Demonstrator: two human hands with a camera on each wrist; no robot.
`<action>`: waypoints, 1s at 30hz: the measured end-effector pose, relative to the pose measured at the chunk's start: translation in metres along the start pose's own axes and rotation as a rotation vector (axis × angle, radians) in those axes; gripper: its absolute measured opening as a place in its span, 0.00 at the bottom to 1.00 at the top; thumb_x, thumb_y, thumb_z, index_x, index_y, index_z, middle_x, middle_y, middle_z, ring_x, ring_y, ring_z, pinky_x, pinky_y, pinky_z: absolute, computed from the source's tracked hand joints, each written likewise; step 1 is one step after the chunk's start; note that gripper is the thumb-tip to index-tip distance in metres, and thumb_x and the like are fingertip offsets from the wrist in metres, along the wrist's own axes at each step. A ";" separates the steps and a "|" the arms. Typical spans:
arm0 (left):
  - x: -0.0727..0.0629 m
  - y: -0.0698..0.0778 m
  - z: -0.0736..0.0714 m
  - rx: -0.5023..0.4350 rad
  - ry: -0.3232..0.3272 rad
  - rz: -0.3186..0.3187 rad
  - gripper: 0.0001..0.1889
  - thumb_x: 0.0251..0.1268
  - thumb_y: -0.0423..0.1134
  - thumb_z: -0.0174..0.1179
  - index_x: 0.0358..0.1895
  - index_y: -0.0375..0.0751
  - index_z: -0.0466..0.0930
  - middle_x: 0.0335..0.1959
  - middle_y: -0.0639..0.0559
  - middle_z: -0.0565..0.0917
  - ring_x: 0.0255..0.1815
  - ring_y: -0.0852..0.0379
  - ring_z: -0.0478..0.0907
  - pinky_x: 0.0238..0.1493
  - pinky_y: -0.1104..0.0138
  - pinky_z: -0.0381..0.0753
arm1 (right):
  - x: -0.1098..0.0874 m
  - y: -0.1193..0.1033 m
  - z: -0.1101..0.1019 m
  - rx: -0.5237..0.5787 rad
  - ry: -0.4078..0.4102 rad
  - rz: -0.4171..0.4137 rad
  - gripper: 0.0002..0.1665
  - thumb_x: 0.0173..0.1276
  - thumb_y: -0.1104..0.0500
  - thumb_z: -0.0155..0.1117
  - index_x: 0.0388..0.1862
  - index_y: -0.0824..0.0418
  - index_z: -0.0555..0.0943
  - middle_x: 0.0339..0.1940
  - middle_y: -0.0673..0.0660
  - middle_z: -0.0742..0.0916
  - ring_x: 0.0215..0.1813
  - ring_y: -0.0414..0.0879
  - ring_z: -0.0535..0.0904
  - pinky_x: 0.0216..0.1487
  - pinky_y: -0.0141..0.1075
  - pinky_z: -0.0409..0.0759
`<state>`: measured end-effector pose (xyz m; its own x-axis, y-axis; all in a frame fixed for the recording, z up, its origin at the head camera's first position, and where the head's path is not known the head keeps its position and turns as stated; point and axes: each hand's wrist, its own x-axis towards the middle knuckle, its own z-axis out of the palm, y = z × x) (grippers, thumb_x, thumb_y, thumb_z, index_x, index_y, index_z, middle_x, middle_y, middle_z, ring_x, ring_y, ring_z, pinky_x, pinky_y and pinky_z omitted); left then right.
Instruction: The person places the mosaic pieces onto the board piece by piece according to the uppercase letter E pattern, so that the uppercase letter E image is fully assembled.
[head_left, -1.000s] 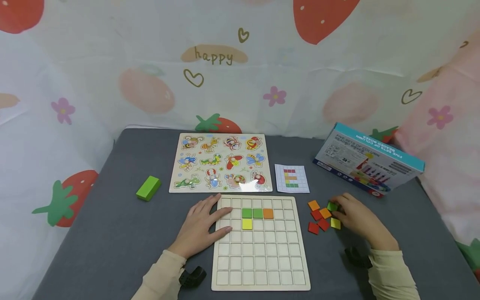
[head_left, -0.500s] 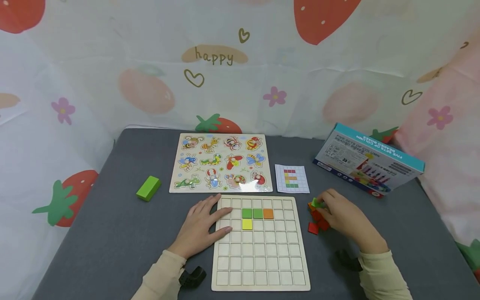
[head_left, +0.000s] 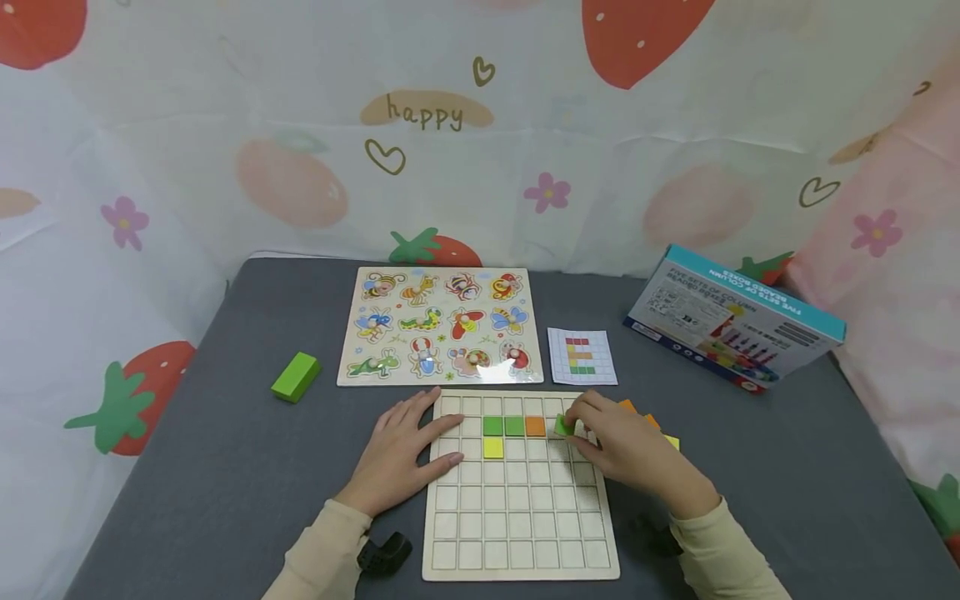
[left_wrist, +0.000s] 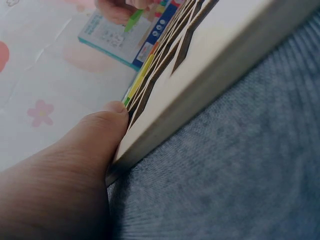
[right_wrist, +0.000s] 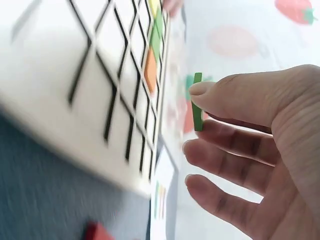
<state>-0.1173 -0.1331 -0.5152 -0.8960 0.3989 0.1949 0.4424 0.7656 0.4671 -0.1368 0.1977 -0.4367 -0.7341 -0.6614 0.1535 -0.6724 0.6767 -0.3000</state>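
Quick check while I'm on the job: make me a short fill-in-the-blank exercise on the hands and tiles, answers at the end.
1. The right hand pinches a tile coloured ____.
2. In the head view, the left hand rests on the grid board's ____ side.
3. In the row of three tiles set in the board, the rightmost is coloured ____.
4. The single tile just below that row is coloured ____.

Missing words: green; left; orange; yellow.

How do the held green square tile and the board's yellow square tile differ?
The green tile is pinched in the right hand above the pale grid board; the yellow tile lies in a cell. The green tile is partly covered, the yellow tile fully visible. Both are square.
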 end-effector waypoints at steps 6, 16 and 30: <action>0.000 0.001 0.000 -0.013 0.025 0.016 0.28 0.63 0.64 0.56 0.66 0.64 0.71 0.75 0.50 0.59 0.75 0.46 0.54 0.72 0.45 0.54 | 0.010 -0.020 0.013 0.049 -0.038 -0.085 0.11 0.61 0.59 0.71 0.40 0.53 0.79 0.43 0.46 0.80 0.38 0.37 0.77 0.37 0.28 0.81; 0.000 -0.001 0.002 0.008 0.033 0.025 0.29 0.63 0.65 0.54 0.67 0.65 0.70 0.75 0.50 0.58 0.75 0.47 0.54 0.71 0.45 0.55 | 0.024 -0.046 0.029 0.059 -0.045 -0.200 0.10 0.62 0.57 0.70 0.40 0.51 0.79 0.43 0.44 0.80 0.41 0.34 0.76 0.42 0.29 0.81; 0.000 0.000 0.000 0.007 0.000 0.005 0.29 0.64 0.66 0.53 0.67 0.66 0.69 0.76 0.51 0.57 0.76 0.49 0.52 0.72 0.46 0.53 | 0.029 -0.057 0.039 -0.001 -0.135 -0.235 0.08 0.64 0.55 0.68 0.41 0.51 0.81 0.43 0.45 0.81 0.43 0.36 0.76 0.46 0.28 0.80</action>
<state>-0.1176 -0.1332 -0.5149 -0.8936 0.4031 0.1974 0.4476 0.7668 0.4602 -0.1161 0.1267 -0.4520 -0.5387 -0.8375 0.0921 -0.8231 0.4997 -0.2699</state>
